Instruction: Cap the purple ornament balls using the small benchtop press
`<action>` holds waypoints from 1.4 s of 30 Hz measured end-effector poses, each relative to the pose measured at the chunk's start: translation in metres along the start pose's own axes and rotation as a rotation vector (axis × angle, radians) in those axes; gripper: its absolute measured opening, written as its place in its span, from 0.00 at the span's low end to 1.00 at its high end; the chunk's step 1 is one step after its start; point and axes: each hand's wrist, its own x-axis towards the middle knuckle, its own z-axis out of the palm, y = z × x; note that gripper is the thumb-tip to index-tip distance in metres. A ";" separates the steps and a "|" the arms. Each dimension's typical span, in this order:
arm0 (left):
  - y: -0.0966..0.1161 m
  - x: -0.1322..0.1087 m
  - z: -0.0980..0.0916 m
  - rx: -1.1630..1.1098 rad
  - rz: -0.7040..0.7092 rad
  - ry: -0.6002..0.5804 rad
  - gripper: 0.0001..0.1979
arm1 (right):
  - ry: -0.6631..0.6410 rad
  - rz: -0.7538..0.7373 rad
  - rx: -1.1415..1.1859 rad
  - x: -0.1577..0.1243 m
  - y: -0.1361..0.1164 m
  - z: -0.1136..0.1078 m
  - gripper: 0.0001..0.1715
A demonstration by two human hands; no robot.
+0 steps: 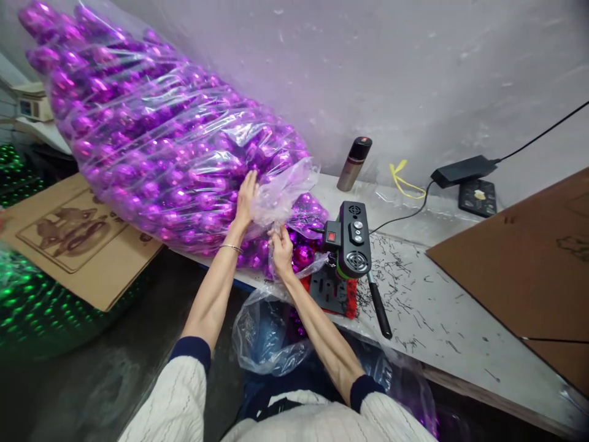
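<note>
A big clear plastic bag (pixel 151 129) stuffed with shiny purple balls lies tilted across the white table (pixel 442 307). My left hand (pixel 245 196) lies flat against the bag near its mouth, fingers stretched out. My right hand (pixel 281 248) is closed on the gathered plastic of the bag's mouth (pixel 280 193). Loose purple balls (pixel 304 252) show just right of that hand. A black machine with a red switch and a lever handle (pixel 352 242) stands right beside the bag's mouth.
A second clear bag (pixel 267 334) hangs below the table edge in front of me. Cardboard sheets lie at left (pixel 78 239) and right (pixel 529 264). A metal bottle (pixel 354 162), a black power adapter (pixel 462 170) and cable sit by the wall. Green balls (pixel 27 307) are at left.
</note>
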 end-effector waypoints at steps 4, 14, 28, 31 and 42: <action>0.017 0.020 -0.008 -0.159 0.125 0.120 0.28 | -0.066 -0.124 -0.254 -0.005 0.002 0.003 0.36; 0.009 0.046 0.015 -0.221 0.065 -0.030 0.31 | -0.354 -0.524 -0.850 -0.038 0.005 -0.011 0.41; 0.111 -0.165 -0.014 -0.088 0.459 -0.138 0.11 | -0.396 -0.541 -0.917 -0.200 -0.030 -0.146 0.29; 0.106 -0.179 0.014 0.053 0.428 -0.387 0.20 | -0.410 -0.479 -0.928 -0.214 -0.028 -0.167 0.27; 0.101 -0.173 0.003 -0.288 -0.018 -0.215 0.32 | -0.387 -0.403 -0.998 -0.234 -0.019 -0.192 0.23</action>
